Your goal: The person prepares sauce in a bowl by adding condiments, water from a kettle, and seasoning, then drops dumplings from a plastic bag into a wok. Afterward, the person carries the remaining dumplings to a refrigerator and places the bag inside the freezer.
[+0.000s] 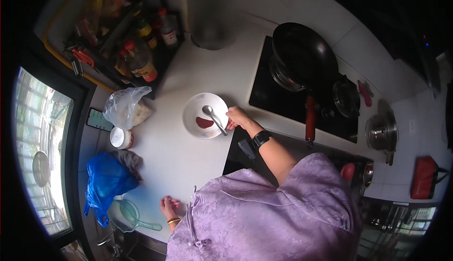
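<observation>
A white bowl (pixel 191 115) stands on the pale countertop, with a small pool of dark red sauce (pixel 203 123) in its bottom. A metal spoon (pixel 215 120) rests inside it, the handle leaning on the rim close to my fingers. My right hand (pixel 237 117), with a dark watch on the wrist, pinches the bowl's right rim. Low over the counter's near edge is my left hand (pixel 168 207), holding nothing, its fingers loosely bent and apart.
A black wok (pixel 302 49) with a red handle sits on the cooktop (pixel 259 91) to the right. Along the left lie a clear plastic bag (pixel 125 105), a white tub (pixel 121 138), a blue bag (pixel 106 178) and a green strainer (pixel 126 214). Sauce bottles (pixel 141 63) fill the rack behind.
</observation>
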`<state>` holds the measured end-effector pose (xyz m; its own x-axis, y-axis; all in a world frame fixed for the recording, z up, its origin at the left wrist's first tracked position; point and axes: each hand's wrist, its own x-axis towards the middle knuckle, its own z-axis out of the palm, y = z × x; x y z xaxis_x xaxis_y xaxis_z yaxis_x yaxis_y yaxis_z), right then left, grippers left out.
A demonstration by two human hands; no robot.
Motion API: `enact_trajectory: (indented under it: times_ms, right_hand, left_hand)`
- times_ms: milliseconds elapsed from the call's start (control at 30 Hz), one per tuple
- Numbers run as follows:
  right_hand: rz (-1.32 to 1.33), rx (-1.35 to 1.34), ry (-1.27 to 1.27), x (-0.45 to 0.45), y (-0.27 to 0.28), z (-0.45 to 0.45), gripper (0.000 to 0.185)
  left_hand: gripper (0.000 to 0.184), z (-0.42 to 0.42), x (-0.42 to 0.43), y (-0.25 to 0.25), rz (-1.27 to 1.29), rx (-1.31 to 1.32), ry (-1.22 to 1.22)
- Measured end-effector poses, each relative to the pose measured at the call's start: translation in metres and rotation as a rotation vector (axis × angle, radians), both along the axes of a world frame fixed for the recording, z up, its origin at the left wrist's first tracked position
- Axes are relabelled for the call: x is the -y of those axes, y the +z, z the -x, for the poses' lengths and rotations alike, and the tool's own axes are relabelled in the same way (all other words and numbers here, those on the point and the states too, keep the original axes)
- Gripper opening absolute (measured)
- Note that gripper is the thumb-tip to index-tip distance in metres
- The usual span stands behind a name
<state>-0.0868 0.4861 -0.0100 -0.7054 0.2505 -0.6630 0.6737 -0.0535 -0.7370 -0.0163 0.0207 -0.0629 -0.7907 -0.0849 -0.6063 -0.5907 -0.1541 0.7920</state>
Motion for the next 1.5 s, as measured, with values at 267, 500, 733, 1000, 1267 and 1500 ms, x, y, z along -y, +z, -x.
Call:
enact_trajectory:
  times_ms: [267, 500, 733, 1000, 1267, 1500]
  right_hand:
    - [0.250, -0.133, -0.136, 0.033, -0.013, 0.014, 0.023]
    - [-0.006, -0.180, -0.023, 0.029, -0.008, 0.052, 0.028]
    - [-0.211, -0.406, -0.336, -0.040, 0.006, 0.108, 0.027]
    - [-0.017, -0.510, -0.483, -0.073, 0.016, 0.215, 0.042]
    - [0.273, -0.597, -0.588, -0.092, -0.004, 0.280, 0.026]
    - [0.129, -0.600, -0.761, -0.102, -0.013, 0.276, 0.011]
  left_hand:
    - [0.016, 0.000, -0.007, 0.008, -0.012, -0.037, 0.018]
    - [0.017, -0.001, -0.004, 0.003, 0.034, -0.020, 0.016]
    - [0.017, -0.001, -0.002, -0.001, 0.044, 0.016, 0.029]
    - [0.019, -0.001, -0.003, 0.001, 0.070, 0.040, 0.063]
    - [0.020, -0.001, -0.007, 0.002, 0.118, 0.060, 0.120]
    - [0.020, 0.001, -0.006, 0.007, 0.117, 0.107, 0.079]
